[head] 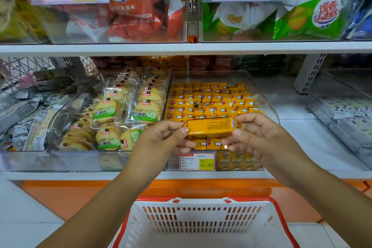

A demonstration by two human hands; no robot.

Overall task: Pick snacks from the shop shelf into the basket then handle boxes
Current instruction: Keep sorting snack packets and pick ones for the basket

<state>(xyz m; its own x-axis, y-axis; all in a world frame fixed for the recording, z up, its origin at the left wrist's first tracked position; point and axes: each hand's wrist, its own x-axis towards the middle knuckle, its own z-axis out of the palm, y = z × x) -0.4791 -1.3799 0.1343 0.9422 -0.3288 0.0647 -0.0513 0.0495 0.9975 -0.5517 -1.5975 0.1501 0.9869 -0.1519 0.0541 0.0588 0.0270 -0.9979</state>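
A yellow snack packet is held level in front of the shelf, printed back facing me. My left hand pinches its left end and my right hand pinches its right end. Behind it a clear bin holds several more yellow packets. A white basket with a red rim sits below my hands and looks empty.
To the left, a clear bin holds round biscuit packs. The upper shelf carries bins of red bags and green bags. A price tag reading 15.80 hangs on the bin front. Grey wrapped packs lie at right.
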